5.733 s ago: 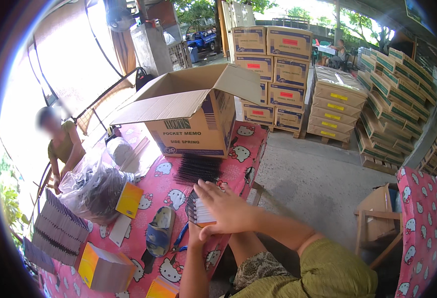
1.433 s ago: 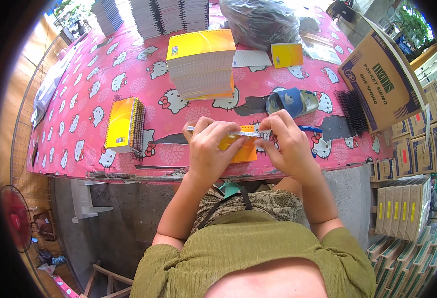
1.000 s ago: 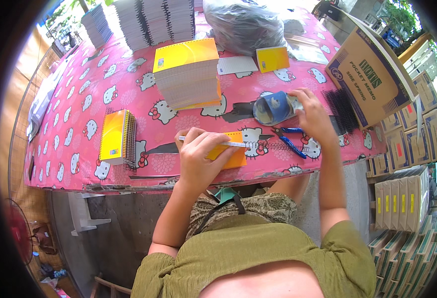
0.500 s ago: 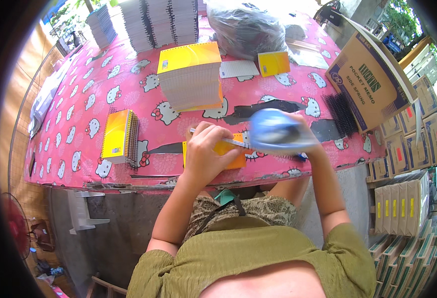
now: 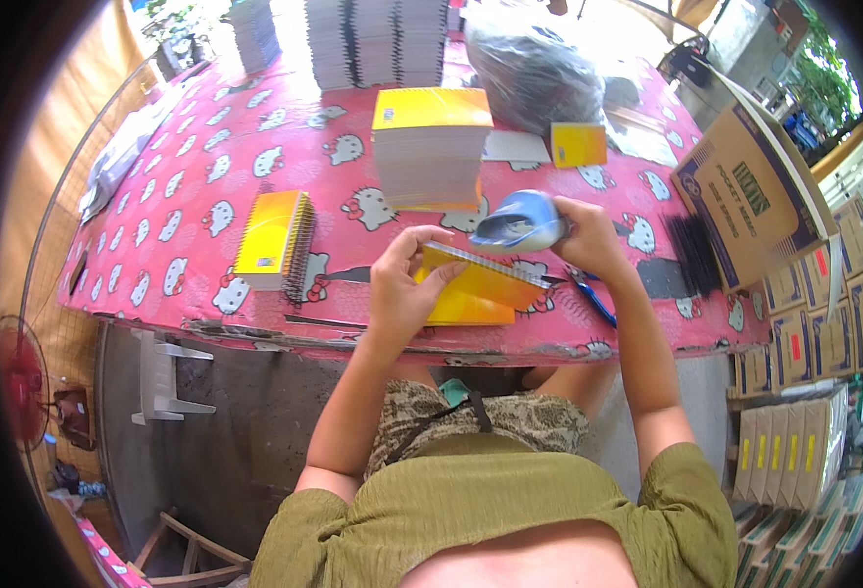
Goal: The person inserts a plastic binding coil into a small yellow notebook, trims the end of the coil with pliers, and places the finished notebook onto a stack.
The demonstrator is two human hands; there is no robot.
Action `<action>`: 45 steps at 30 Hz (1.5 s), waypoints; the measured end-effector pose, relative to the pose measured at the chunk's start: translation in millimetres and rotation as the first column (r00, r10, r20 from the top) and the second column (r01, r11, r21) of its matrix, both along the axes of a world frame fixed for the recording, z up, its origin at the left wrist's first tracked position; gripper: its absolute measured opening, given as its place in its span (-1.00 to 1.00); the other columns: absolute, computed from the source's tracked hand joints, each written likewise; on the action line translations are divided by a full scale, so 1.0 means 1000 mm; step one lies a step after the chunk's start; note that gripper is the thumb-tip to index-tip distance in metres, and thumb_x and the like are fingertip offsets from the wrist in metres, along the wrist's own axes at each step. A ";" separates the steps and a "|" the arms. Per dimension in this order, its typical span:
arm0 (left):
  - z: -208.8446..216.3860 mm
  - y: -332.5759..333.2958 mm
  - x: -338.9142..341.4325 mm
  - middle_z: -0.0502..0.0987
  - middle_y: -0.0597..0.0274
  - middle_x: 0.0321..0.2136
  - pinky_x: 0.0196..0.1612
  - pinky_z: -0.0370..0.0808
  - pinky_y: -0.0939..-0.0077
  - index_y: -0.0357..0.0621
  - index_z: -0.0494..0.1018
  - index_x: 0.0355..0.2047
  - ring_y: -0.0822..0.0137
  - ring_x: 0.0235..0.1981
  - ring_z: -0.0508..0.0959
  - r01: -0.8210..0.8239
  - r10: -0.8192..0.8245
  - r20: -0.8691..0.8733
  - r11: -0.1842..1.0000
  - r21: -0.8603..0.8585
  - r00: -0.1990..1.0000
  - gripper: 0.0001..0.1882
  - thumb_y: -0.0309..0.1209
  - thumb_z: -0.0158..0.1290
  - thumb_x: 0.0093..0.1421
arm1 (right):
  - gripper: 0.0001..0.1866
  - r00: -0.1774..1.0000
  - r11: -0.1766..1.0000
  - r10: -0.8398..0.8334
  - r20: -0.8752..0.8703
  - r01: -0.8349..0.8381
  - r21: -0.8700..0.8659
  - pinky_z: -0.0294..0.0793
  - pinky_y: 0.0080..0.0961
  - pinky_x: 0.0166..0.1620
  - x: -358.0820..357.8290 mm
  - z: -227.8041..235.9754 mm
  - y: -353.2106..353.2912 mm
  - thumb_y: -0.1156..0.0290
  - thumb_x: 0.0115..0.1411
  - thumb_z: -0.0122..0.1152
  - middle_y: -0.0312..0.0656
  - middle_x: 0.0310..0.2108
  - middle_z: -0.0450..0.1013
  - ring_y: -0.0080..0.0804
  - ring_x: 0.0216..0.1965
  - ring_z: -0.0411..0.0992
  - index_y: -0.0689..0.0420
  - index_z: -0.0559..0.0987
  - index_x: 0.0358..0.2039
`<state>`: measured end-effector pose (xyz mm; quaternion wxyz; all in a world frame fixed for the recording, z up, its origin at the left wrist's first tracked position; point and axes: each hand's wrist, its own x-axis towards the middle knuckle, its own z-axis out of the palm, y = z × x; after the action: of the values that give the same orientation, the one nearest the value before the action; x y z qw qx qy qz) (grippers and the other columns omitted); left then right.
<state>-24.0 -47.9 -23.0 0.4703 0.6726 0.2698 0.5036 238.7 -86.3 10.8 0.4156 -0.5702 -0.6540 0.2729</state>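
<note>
Notebook (image 5: pixel 480 287) pinched in left grip (image 5: pixel 405 284), blue slipper (image 5: pixel 521 223) clasped in right grip (image 5: pixel 591 238), carton (image 5: pixel 760 235) bearing dark lettering (image 5: pixel 750 186)

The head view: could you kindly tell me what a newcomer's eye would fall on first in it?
Probably the blurred blue sandal in the right hand, held near the yellow notepad that the left hand pinches. Next, perhaps, the bright pink cat-patterned tablecloth beneath, with a thick stack of yellow-covered pads beyond the hands. A large brown carton also stands out at the table's right.
</note>
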 end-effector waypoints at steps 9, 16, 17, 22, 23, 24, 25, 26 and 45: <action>-0.018 -0.003 -0.016 0.58 0.16 -0.26 -0.13 0.52 0.64 -0.33 0.48 -0.09 0.48 -0.23 0.56 0.090 -0.018 0.276 0.964 -0.251 0.961 -0.67 -0.69 0.13 0.09 | -0.60 0.926 0.992 0.086 -0.369 -0.114 -0.056 0.46 -0.47 -0.29 -0.031 0.012 0.006 0.60 -0.23 0.29 -0.16 -0.41 0.54 -0.42 -0.40 0.50 0.18 0.57 -0.25; -0.029 0.004 -0.023 0.59 0.09 -0.28 -0.21 0.57 0.53 -0.35 0.50 -0.16 0.38 -0.29 0.60 0.113 -0.042 0.283 0.964 -0.241 0.958 -0.70 -0.73 0.13 0.06 | -0.60 0.718 0.816 -0.578 0.387 0.512 0.269 0.49 -0.28 -0.21 0.029 -0.016 0.002 0.55 -0.15 0.20 0.05 -0.30 0.52 -0.07 -0.26 0.53 0.18 0.55 -0.18; -0.026 0.005 -0.019 0.58 0.08 -0.26 -0.20 0.57 0.53 -0.35 0.49 -0.18 0.37 -0.28 0.60 0.156 -0.074 0.317 0.958 -0.240 0.945 -0.72 -0.73 0.14 0.06 | -0.57 0.571 0.736 -0.664 0.482 0.610 0.293 0.48 -0.26 -0.18 0.055 -0.023 -0.004 0.54 -0.15 0.21 0.06 -0.28 0.52 -0.06 -0.24 0.52 0.18 0.54 -0.16; -0.005 0.014 0.000 0.55 0.04 -0.19 -0.16 0.55 0.52 -0.30 0.44 -0.32 0.36 -0.24 0.59 0.276 -0.157 0.437 0.935 -0.223 0.886 -0.77 -0.73 0.18 0.01 | -0.46 0.574 0.815 -0.549 0.607 0.529 0.236 0.37 -0.18 0.03 0.123 -0.061 -0.038 0.41 -0.12 0.34 0.07 -0.07 0.43 0.03 -0.03 0.39 0.21 0.47 -0.06; 0.003 0.010 -0.002 0.56 0.04 -0.21 -0.17 0.55 0.52 -0.30 0.44 -0.35 0.36 -0.25 0.59 0.137 -0.072 0.392 0.981 -0.139 0.917 -0.79 -0.73 0.19 0.00 | -0.41 0.531 0.812 -0.574 0.623 0.465 0.352 0.33 -0.18 0.07 0.107 -0.057 -0.051 0.36 -0.12 0.38 0.07 -0.04 0.41 0.03 0.01 0.36 0.22 0.45 -0.02; 0.022 0.002 -0.002 0.57 0.04 -0.24 -0.18 0.55 0.51 -0.30 0.43 -0.39 0.35 -0.26 0.59 0.008 0.007 0.360 0.999 -0.040 0.933 -0.80 -0.72 0.20 0.00 | -0.35 0.477 0.790 -0.612 0.631 0.397 0.467 0.29 -0.17 0.11 0.088 -0.047 -0.063 0.30 -0.11 0.41 0.07 -0.01 0.39 0.04 0.05 0.32 0.22 0.43 0.01; 0.040 -0.007 -0.003 0.58 0.04 -0.26 -0.19 0.55 0.51 -0.29 0.43 -0.42 0.35 -0.28 0.59 -0.107 0.080 0.337 0.992 0.060 0.938 -0.81 -0.72 0.21 -0.01 | -0.32 0.581 0.834 -0.546 0.603 0.445 0.326 0.24 -0.16 0.15 0.070 -0.041 -0.075 0.19 -0.08 0.39 0.08 0.04 0.34 0.06 0.10 0.27 0.22 0.41 0.04; 0.056 -0.020 -0.009 0.59 0.06 -0.35 -0.24 0.55 0.53 -0.30 0.43 -0.47 0.33 -0.30 0.59 -0.172 0.121 0.263 0.969 0.179 0.957 -0.81 -0.69 0.23 -0.03 | -0.27 0.681 0.865 -0.480 0.553 0.473 0.169 0.18 -0.14 0.19 0.054 -0.040 -0.087 0.09 -0.05 0.38 0.08 0.09 0.30 0.07 0.14 0.21 0.22 0.39 0.07; -0.005 -0.054 0.009 0.56 -0.04 -0.27 -0.28 0.63 0.53 -0.35 0.49 -0.45 0.28 -0.30 0.62 -0.198 0.217 -0.011 0.907 0.372 0.976 -0.84 -0.68 0.26 -0.05 | -0.60 0.960 0.977 -0.201 0.193 0.181 0.115 0.40 -0.27 -0.12 -0.088 -0.002 -0.122 0.30 0.10 0.22 0.01 -0.18 0.39 -0.07 -0.18 0.39 0.20 0.47 -0.06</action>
<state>-15.1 -101.9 -27.9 0.2722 0.7294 0.2526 0.5746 151.0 -208.3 8.4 0.3981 -0.6349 -0.6472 0.1399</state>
